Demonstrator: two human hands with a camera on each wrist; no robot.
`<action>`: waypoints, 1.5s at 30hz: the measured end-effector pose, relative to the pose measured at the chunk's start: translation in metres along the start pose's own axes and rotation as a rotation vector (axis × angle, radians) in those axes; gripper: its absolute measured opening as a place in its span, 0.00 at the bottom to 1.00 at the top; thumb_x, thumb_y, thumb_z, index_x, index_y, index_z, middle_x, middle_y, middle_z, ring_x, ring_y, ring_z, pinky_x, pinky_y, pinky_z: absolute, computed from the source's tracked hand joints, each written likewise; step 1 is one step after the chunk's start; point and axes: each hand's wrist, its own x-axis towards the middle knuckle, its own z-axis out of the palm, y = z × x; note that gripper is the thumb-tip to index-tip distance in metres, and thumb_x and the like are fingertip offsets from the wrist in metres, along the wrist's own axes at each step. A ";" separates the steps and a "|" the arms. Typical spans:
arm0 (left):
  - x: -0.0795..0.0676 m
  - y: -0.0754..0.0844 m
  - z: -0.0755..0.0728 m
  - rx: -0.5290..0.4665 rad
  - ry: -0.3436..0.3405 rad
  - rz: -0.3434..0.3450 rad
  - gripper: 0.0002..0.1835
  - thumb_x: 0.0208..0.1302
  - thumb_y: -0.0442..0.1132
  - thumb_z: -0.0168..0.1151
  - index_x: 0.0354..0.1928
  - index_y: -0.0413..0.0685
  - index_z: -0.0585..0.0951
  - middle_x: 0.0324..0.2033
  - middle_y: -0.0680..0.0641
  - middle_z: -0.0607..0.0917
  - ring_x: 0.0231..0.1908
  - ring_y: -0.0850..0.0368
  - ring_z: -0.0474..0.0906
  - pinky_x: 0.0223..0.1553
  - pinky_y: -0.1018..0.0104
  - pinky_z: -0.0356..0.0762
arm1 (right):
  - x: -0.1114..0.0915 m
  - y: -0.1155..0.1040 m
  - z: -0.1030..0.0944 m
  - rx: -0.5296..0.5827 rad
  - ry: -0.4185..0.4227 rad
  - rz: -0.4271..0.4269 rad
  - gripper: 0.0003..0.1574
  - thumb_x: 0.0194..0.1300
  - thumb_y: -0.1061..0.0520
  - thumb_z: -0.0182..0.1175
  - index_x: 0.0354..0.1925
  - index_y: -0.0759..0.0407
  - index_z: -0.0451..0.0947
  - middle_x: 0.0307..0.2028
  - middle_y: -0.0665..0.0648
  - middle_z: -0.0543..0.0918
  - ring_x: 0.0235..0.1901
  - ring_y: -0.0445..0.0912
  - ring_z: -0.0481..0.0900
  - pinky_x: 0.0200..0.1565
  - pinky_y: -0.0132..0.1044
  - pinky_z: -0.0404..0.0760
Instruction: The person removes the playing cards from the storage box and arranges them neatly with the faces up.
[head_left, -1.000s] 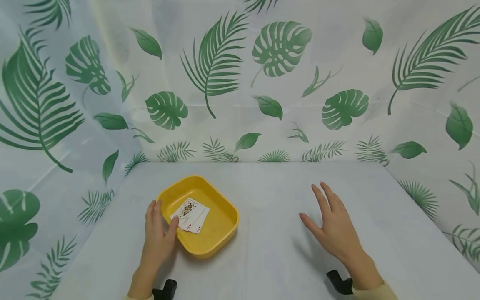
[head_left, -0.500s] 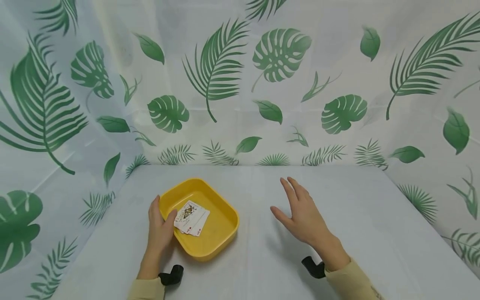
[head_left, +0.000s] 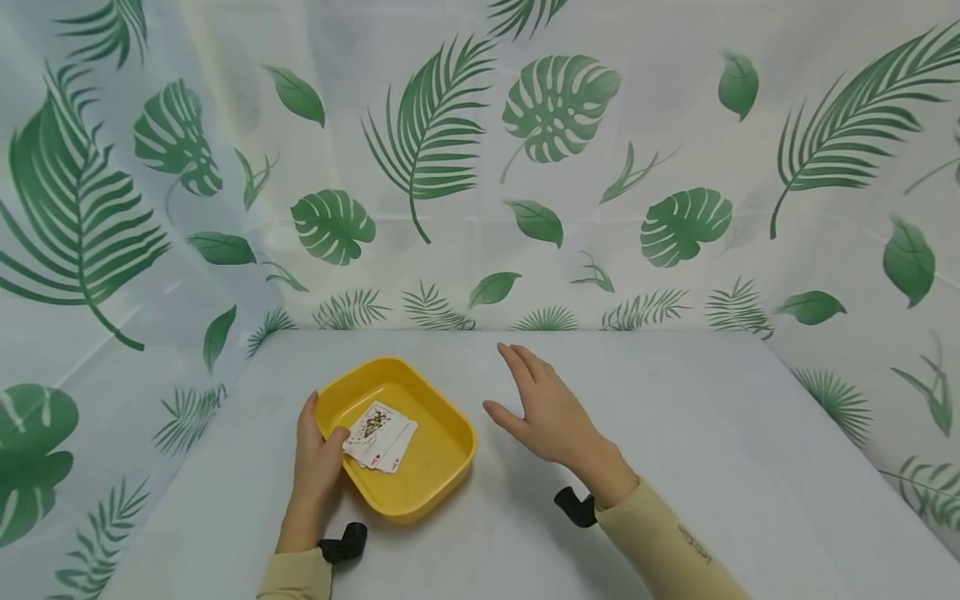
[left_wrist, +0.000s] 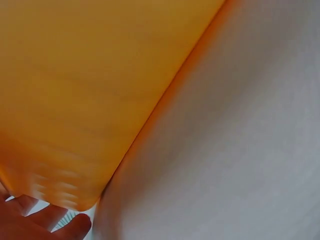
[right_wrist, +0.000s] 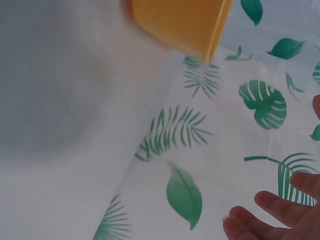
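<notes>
A yellow square tray (head_left: 431, 458) with rounded corners stands turned cornerwise on the white table. Several playing cards (head_left: 384, 433), a joker on top, lie fanned face up inside it. My left hand (head_left: 313, 471) grips the tray's left side, thumb over the rim and fingers along the outer wall. From the left wrist camera, the tray's wall (left_wrist: 90, 90) fills the upper left, with my fingers (left_wrist: 47, 220) at its far end. Just right of the tray, my right hand (head_left: 551, 412) hovers with spread fingers, holding nothing; the right wrist view shows a gap between it and the tray (right_wrist: 180, 25).
The white tabletop (head_left: 750, 467) extends right of the tray. Behind and at both sides hangs a white curtain (head_left: 465, 192) printed with green leaves. Each wrist carries a black camera mount (head_left: 576, 507) below a beige sleeve (head_left: 652, 542).
My right hand has moved left across the table, close to the tray. My left hand has settled its thumb over the tray's rim; the tray and cards have hardly moved.
</notes>
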 end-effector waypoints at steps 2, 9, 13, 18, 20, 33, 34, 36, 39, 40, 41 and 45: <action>0.000 0.001 -0.001 0.001 -0.009 0.005 0.43 0.62 0.27 0.48 0.79 0.36 0.45 0.77 0.35 0.49 0.75 0.40 0.48 0.75 0.47 0.46 | 0.005 -0.003 0.002 0.004 -0.006 -0.010 0.50 0.68 0.42 0.63 0.77 0.63 0.56 0.71 0.68 0.64 0.66 0.63 0.67 0.65 0.59 0.69; -0.003 0.003 -0.005 0.028 -0.027 0.019 0.43 0.62 0.27 0.48 0.79 0.37 0.46 0.77 0.36 0.51 0.74 0.41 0.51 0.74 0.46 0.51 | 0.023 -0.017 0.008 0.004 -0.086 -0.008 0.50 0.70 0.40 0.61 0.78 0.60 0.54 0.73 0.66 0.63 0.68 0.61 0.66 0.67 0.57 0.68; -0.004 0.001 -0.007 0.065 -0.024 0.036 0.43 0.62 0.28 0.49 0.79 0.37 0.48 0.77 0.36 0.53 0.73 0.40 0.54 0.72 0.43 0.54 | 0.034 -0.026 0.014 0.002 -0.141 0.000 0.51 0.70 0.39 0.60 0.79 0.58 0.53 0.74 0.64 0.61 0.69 0.60 0.65 0.68 0.55 0.67; -0.005 -0.003 -0.006 0.083 -0.009 0.045 0.42 0.61 0.28 0.50 0.78 0.36 0.50 0.76 0.36 0.54 0.72 0.40 0.55 0.72 0.44 0.55 | 0.045 -0.035 0.022 -0.016 -0.159 -0.042 0.50 0.70 0.40 0.61 0.78 0.58 0.54 0.73 0.64 0.63 0.67 0.61 0.67 0.67 0.54 0.68; -0.005 -0.004 -0.005 0.088 -0.005 0.045 0.42 0.62 0.28 0.50 0.78 0.36 0.50 0.76 0.36 0.54 0.73 0.40 0.55 0.72 0.44 0.55 | 0.049 -0.038 0.025 -0.023 -0.166 -0.059 0.49 0.70 0.40 0.61 0.78 0.58 0.54 0.72 0.64 0.64 0.67 0.61 0.68 0.66 0.54 0.69; -0.005 -0.003 -0.008 0.146 0.006 0.043 0.40 0.66 0.29 0.49 0.79 0.39 0.50 0.77 0.37 0.54 0.74 0.41 0.53 0.72 0.45 0.55 | 0.080 -0.062 0.043 -0.060 -0.247 -0.078 0.49 0.70 0.38 0.59 0.78 0.57 0.54 0.72 0.62 0.65 0.66 0.58 0.69 0.66 0.51 0.71; -0.005 -0.003 -0.008 0.147 0.008 0.045 0.40 0.66 0.29 0.49 0.79 0.39 0.50 0.77 0.37 0.54 0.74 0.41 0.53 0.72 0.45 0.55 | 0.083 -0.064 0.046 -0.058 -0.255 -0.082 0.49 0.70 0.38 0.59 0.78 0.57 0.54 0.72 0.62 0.65 0.66 0.58 0.69 0.66 0.50 0.70; -0.005 -0.003 -0.009 0.149 0.013 0.051 0.40 0.66 0.29 0.49 0.79 0.39 0.51 0.77 0.37 0.54 0.73 0.40 0.54 0.72 0.45 0.55 | 0.087 -0.068 0.050 -0.054 -0.267 -0.088 0.49 0.70 0.38 0.58 0.78 0.56 0.54 0.72 0.61 0.65 0.66 0.58 0.70 0.67 0.49 0.70; -0.006 -0.004 -0.008 0.154 0.012 0.060 0.40 0.65 0.29 0.49 0.79 0.37 0.51 0.76 0.35 0.54 0.73 0.39 0.54 0.72 0.44 0.55 | 0.090 -0.072 0.057 -0.048 -0.292 -0.088 0.49 0.70 0.38 0.59 0.78 0.56 0.54 0.72 0.61 0.65 0.66 0.57 0.69 0.67 0.48 0.69; -0.006 -0.004 -0.007 0.157 0.013 0.062 0.40 0.64 0.30 0.49 0.78 0.37 0.51 0.76 0.35 0.54 0.73 0.39 0.54 0.72 0.44 0.54 | 0.091 -0.073 0.060 -0.051 -0.299 -0.087 0.49 0.70 0.38 0.59 0.78 0.56 0.54 0.72 0.61 0.65 0.66 0.57 0.69 0.67 0.48 0.69; -0.006 -0.004 -0.006 0.158 0.013 0.064 0.40 0.64 0.30 0.49 0.78 0.37 0.52 0.76 0.35 0.55 0.73 0.39 0.54 0.72 0.44 0.54 | 0.091 -0.074 0.062 -0.056 -0.306 -0.085 0.49 0.70 0.39 0.59 0.78 0.56 0.54 0.72 0.61 0.65 0.66 0.57 0.69 0.67 0.47 0.69; -0.006 -0.005 -0.005 0.169 0.010 0.064 0.40 0.64 0.30 0.49 0.78 0.37 0.52 0.76 0.36 0.54 0.74 0.39 0.53 0.73 0.44 0.53 | 0.093 -0.079 0.070 -0.085 -0.341 -0.082 0.47 0.71 0.38 0.58 0.78 0.55 0.57 0.71 0.60 0.66 0.66 0.56 0.70 0.67 0.46 0.70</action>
